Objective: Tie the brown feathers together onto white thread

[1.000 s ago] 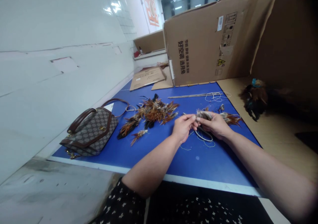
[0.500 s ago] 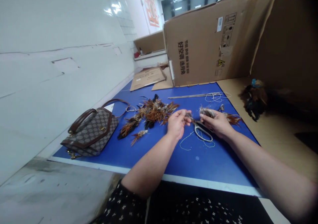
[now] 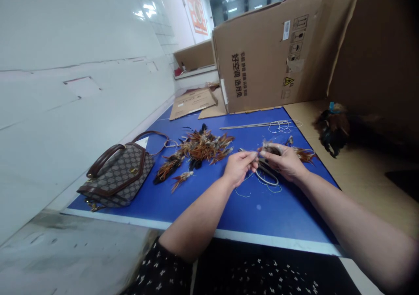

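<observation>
My right hand [image 3: 286,160] pinches a bunch of feathers [image 3: 272,148] with greyish fluffy ends; brown tips [image 3: 303,155] show beyond the hand. My left hand [image 3: 240,167] meets it, thumb and fingers pressed together by the fluffy ends; what they hold, if anything, is too small to make out. Under both hands lie scissors [image 3: 269,179], their looped handle showing and the rest partly covered. Thin thread [image 3: 242,195] curls on the blue tabletop beside them. To the left is a pile of brown and black feathers [image 3: 204,145], with a small feather tuft [image 3: 182,180] in front.
A patterned handbag [image 3: 119,177] stands at the table's left. Thin sticks [image 3: 245,125] and white string [image 3: 282,126] lie behind my hands. A large cardboard box [image 3: 262,59] rises at the back, and dark feathers [image 3: 333,129] sit on cardboard at the right.
My left hand has moved right, its fingertips now meeting my right hand's. The grey fluff seen in its fingers earlier is hidden or gone. The view has shifted slightly.
</observation>
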### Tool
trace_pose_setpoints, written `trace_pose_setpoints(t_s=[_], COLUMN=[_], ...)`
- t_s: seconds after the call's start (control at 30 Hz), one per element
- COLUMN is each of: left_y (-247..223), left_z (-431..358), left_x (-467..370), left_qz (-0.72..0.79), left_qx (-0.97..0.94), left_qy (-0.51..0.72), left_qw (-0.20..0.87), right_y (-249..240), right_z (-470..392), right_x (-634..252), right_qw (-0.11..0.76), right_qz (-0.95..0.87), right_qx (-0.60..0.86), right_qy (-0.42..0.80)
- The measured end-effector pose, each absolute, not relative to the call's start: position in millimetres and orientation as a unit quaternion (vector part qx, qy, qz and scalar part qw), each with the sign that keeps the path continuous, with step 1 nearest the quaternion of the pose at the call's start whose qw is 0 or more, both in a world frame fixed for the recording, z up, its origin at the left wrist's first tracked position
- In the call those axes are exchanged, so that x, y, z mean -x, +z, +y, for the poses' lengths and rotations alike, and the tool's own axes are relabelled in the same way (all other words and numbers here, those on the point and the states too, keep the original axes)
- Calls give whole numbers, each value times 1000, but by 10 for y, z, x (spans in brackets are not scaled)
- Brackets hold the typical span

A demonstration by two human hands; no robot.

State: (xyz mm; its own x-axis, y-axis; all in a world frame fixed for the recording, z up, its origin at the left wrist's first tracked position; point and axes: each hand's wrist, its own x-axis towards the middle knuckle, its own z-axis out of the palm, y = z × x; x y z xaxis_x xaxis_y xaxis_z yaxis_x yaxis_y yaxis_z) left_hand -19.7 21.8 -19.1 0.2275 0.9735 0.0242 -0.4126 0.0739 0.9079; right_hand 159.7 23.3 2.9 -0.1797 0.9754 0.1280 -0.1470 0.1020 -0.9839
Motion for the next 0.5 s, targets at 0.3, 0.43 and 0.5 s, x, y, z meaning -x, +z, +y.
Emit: trace_pose_setpoints(t_s=[0.3,0.43,0.5], left_y=[-200,-257,-268], left_z=[197,222,234], left_x=[224,238,240], left_qz=[338,359,375], left_qx=[-467,-502,-506], left_qy=[480,470,482], left_qw=[661,632,609], right_y=[-28,-48,-55], right_z=[250,263,265], right_x=[-1620,-1622,-1614], right_qw=[477,467,471], right_qz=[-589,-596,-595], right_qx=[400,403,405], right_qy=[516,515,509])
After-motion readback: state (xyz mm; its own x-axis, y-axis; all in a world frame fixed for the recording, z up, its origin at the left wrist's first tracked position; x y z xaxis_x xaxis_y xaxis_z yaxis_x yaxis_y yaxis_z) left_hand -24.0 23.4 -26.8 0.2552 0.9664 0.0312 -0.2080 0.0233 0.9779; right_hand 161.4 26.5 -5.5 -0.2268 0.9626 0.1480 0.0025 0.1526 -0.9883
